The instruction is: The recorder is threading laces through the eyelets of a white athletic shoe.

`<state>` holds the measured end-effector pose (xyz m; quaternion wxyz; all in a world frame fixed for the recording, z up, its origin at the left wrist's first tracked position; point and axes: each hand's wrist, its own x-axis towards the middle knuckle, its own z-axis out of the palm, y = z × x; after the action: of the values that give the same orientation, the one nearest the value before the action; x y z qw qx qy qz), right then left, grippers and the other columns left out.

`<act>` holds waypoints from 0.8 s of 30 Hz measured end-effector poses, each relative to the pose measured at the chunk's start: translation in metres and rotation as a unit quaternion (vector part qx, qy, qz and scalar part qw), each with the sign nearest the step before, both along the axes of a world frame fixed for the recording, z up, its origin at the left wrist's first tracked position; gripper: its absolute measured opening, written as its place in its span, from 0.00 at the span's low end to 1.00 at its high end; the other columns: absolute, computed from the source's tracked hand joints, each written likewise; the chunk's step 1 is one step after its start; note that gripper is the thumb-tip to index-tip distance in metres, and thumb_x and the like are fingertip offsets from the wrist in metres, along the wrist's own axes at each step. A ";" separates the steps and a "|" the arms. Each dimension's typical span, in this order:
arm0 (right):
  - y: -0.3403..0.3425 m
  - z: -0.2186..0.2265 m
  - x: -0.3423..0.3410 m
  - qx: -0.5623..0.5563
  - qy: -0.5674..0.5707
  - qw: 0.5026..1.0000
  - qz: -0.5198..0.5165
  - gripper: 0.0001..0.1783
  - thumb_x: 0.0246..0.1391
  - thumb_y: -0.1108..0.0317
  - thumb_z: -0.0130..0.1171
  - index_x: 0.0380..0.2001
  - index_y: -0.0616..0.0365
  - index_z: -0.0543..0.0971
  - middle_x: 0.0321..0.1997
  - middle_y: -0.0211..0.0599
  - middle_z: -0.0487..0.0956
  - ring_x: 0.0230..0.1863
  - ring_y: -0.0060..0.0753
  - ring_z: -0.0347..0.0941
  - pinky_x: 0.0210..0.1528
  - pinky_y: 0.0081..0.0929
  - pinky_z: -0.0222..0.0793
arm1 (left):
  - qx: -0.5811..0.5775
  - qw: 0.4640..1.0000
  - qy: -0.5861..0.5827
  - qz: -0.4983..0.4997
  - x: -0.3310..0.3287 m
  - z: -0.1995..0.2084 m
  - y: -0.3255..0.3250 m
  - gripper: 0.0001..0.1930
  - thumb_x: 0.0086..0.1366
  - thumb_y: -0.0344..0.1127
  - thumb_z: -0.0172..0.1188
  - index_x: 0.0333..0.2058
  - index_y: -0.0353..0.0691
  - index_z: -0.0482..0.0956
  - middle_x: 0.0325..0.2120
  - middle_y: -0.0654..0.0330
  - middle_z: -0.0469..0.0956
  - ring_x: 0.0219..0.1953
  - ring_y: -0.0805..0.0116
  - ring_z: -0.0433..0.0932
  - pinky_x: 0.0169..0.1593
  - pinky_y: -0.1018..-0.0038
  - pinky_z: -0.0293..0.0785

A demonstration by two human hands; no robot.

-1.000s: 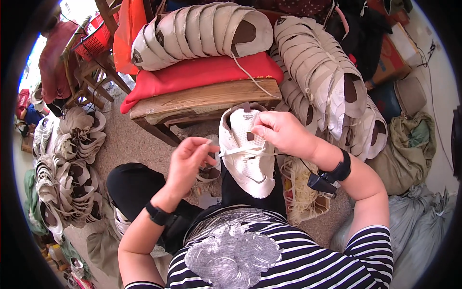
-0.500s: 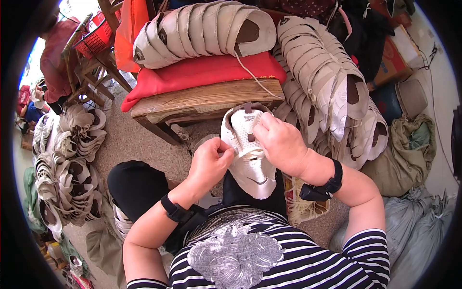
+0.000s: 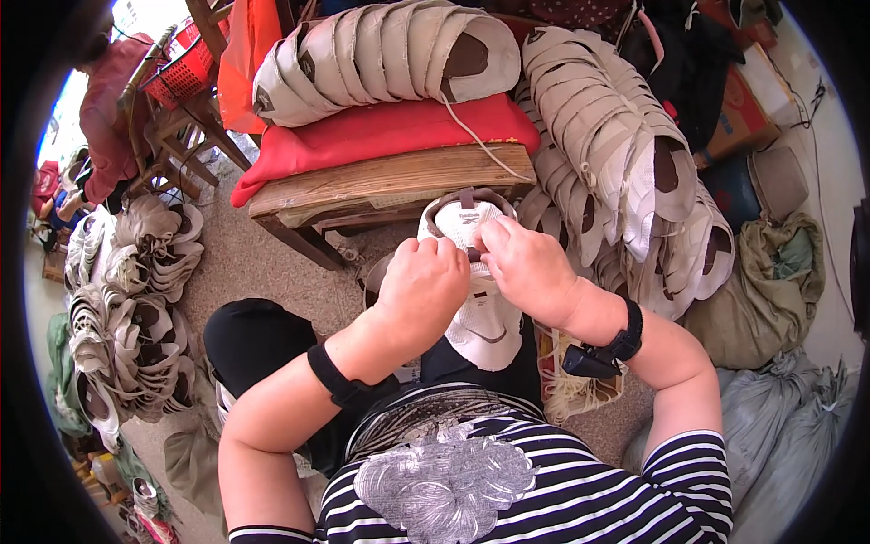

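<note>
A white shoe upper (image 3: 483, 331) with a brown-lined collar rests on my lap, its toe towards me and its tongue (image 3: 464, 216) at the far end. Over the left side of its lacing area my left hand (image 3: 421, 286) is closed, knuckles up. My right hand (image 3: 527, 272) is pinched at the right side, just below the tongue's top. The two hands nearly meet over a dark loop on the tongue. What the fingertips grip is hidden behind the fingers.
Ahead stands a wooden bench (image 3: 390, 186) with a red cloth (image 3: 381, 140) and a row of nested shoe uppers (image 3: 362, 63). More stacked uppers (image 3: 598, 127) lean at right. Piles of uppers (image 3: 136, 335) lie left. Sacks (image 3: 770, 435) sit at lower right; a person (image 3: 113, 118) sits far left.
My left hand has moved up and right across the upper, covering the cream lace that showed before. My right hand has stayed almost in place.
</note>
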<state>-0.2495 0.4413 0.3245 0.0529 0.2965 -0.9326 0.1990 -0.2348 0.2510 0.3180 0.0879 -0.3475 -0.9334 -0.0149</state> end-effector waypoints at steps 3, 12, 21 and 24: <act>-0.001 0.007 0.003 -0.015 -0.051 0.998 -0.026 0.11 0.51 0.73 0.59 0.38 0.57 0.71 0.38 0.42 0.75 0.36 0.50 0.77 0.36 0.41 0.74 | 0.005 0.999 -0.004 -0.033 -0.006 -0.001 -0.010 0.09 0.49 0.32 0.60 0.30 0.38 0.75 0.30 0.58 0.75 0.36 0.62 0.77 0.41 0.67 0.71; -0.006 -0.005 -0.004 -0.029 -0.021 0.999 -0.007 0.12 0.52 0.74 0.53 0.41 0.59 0.70 0.38 0.47 0.77 0.34 0.51 0.78 0.35 0.44 0.75 | 0.077 0.997 -0.011 -0.027 -0.003 -0.011 -0.013 0.06 0.51 0.30 0.58 0.29 0.37 0.74 0.27 0.55 0.76 0.32 0.56 0.79 0.39 0.63 0.76; -0.005 -0.001 -0.003 -0.028 -0.046 0.998 -0.021 0.12 0.51 0.75 0.56 0.40 0.58 0.71 0.37 0.43 0.77 0.38 0.50 0.77 0.38 0.43 0.74 | -0.011 0.998 0.067 -0.017 0.004 -0.010 0.001 0.09 0.49 0.34 0.59 0.30 0.39 0.76 0.25 0.60 0.74 0.31 0.64 0.77 0.36 0.69 0.71; -0.003 -0.004 -0.004 -0.019 -0.032 0.999 -0.017 0.12 0.51 0.73 0.55 0.40 0.58 0.70 0.37 0.45 0.78 0.36 0.51 0.79 0.36 0.43 0.75 | -0.063 0.993 0.096 -0.039 0.008 -0.012 0.008 0.08 0.49 0.35 0.60 0.28 0.40 0.77 0.26 0.61 0.74 0.30 0.66 0.75 0.35 0.71 0.69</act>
<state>-0.2537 0.4382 0.3202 0.0319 0.2734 -0.9346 0.2251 -0.2271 0.2585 0.3055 0.1541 -0.3887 -0.9053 0.0744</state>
